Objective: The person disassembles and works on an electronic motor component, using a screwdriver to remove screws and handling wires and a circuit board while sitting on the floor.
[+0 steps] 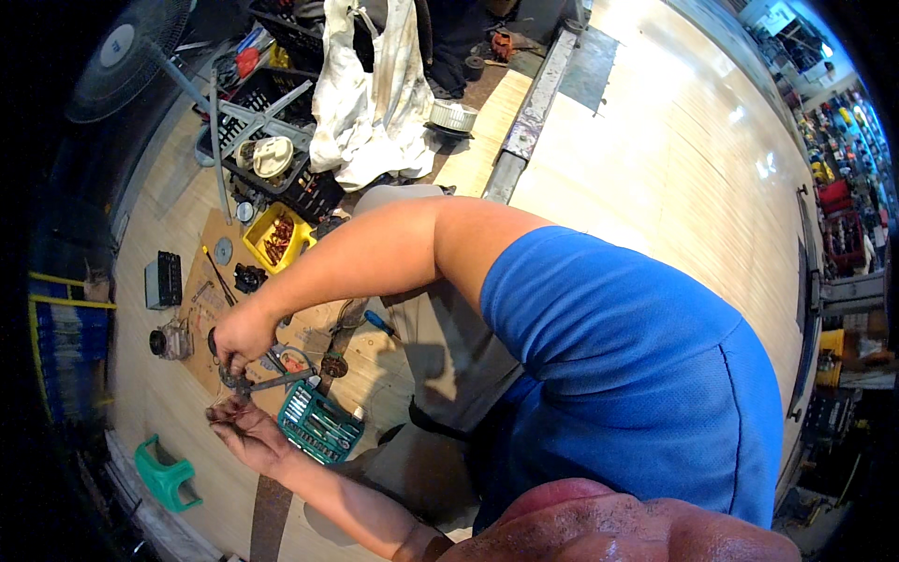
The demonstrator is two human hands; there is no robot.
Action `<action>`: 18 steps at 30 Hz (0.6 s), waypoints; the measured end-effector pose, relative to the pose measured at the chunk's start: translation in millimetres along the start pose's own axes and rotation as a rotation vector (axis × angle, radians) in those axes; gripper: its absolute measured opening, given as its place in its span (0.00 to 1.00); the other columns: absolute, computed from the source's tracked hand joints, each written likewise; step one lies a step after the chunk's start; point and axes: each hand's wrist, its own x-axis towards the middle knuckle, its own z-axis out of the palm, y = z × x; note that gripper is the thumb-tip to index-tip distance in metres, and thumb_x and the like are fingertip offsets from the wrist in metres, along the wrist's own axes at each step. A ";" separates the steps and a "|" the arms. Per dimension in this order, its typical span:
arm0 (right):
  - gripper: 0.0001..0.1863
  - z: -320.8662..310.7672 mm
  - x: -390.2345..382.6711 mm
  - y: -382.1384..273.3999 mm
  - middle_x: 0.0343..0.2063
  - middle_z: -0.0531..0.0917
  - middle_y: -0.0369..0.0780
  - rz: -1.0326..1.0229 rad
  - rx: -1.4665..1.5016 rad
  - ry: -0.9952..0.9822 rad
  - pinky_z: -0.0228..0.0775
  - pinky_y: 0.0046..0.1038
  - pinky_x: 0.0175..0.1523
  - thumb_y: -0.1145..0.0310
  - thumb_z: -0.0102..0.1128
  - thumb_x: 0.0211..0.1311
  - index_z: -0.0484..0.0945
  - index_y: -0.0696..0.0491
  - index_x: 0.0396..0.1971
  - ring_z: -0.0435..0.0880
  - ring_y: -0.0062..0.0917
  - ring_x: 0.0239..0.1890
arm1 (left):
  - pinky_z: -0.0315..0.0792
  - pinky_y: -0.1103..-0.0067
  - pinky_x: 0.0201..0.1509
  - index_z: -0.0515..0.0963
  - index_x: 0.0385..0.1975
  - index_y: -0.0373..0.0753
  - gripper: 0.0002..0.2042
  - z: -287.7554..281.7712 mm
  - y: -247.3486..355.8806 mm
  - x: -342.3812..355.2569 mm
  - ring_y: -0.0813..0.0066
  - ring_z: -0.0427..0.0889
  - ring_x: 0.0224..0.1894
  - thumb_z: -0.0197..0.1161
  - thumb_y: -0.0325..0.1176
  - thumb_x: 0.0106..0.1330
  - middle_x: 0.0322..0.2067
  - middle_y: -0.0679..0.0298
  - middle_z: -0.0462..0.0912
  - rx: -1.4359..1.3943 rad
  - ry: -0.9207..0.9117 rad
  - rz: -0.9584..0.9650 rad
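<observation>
In the head view my right hand (245, 339) is closed on a dark metal part (236, 380), which has a grey bar-like shaft beside it. Below it my left hand (251, 436) is palm up, its darkened fingers drawn together at the part's lower end. Whatever those fingers pinch is too small to make out. Just right of my hands an open green tool case (320, 423) holds several sockets and bits. A round brown metal piece (333, 365) lies above the case, and a screwdriver with a blue handle (379, 323) rests farther right.
Flattened cardboard (204, 304) lies under a yellow bin (279, 236) of copper-coloured pieces and a metal disc (223, 250). Left of it are a metal unit (171, 340) and a black box (164, 281). A green stool (167, 476), a fan (126, 56), black crates and white cloth (370, 103) stand around.
</observation>
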 end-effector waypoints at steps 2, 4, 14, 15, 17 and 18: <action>0.16 7.2 -7.2 -5.3 0.32 0.82 0.51 0.017 -0.126 -0.161 0.68 0.40 0.42 0.60 0.55 0.59 0.80 0.58 0.37 0.79 0.44 0.37 | 0.61 0.69 0.61 0.67 0.52 0.29 0.18 17.9 -5.4 7.5 0.66 0.70 0.54 0.50 0.37 0.70 0.50 0.57 0.73 0.072 0.558 0.237; 0.15 5.9 0.8 -24.7 0.31 0.81 0.51 -0.060 -0.139 -0.200 0.68 0.42 0.42 0.61 0.56 0.58 0.79 0.58 0.36 0.79 0.46 0.37 | 0.58 0.68 0.65 0.66 0.54 0.27 0.21 8.9 0.6 0.2 0.61 0.70 0.58 0.50 0.39 0.70 0.50 0.52 0.74 0.336 0.489 0.207; 0.13 -16.2 -3.9 14.7 0.26 0.80 0.51 -0.144 -0.148 -0.095 0.67 0.42 0.36 0.62 0.58 0.57 0.79 0.58 0.30 0.78 0.45 0.30 | 0.69 0.71 0.47 0.69 0.50 0.27 0.19 -8.0 -20.5 -8.2 0.67 0.74 0.41 0.49 0.40 0.70 0.40 0.57 0.78 0.636 0.392 -0.368; 0.13 -7.6 -4.4 19.0 0.26 0.80 0.52 -0.136 -0.074 -0.032 0.67 0.41 0.35 0.62 0.57 0.57 0.78 0.59 0.30 0.78 0.45 0.30 | 0.68 0.72 0.50 0.68 0.50 0.28 0.18 -4.4 -19.0 -5.4 0.66 0.74 0.44 0.46 0.39 0.72 0.41 0.55 0.77 0.321 0.277 -0.265; 0.14 2.1 -14.1 24.3 0.26 0.79 0.54 0.012 0.083 -0.089 0.68 0.39 0.34 0.63 0.57 0.58 0.78 0.61 0.32 0.77 0.44 0.29 | 0.64 0.69 0.60 0.64 0.54 0.29 0.19 45.5 -28.7 11.1 0.59 0.70 0.55 0.42 0.38 0.72 0.50 0.49 0.72 0.231 0.794 -0.069; 0.16 7.9 0.7 3.5 0.27 0.80 0.53 -0.049 0.060 -0.126 0.69 0.39 0.36 0.63 0.57 0.57 0.77 0.60 0.38 0.78 0.44 0.29 | 0.58 0.58 0.64 0.65 0.54 0.32 0.19 14.6 -8.0 -5.3 0.53 0.66 0.59 0.49 0.39 0.69 0.53 0.49 0.70 0.111 0.653 -0.031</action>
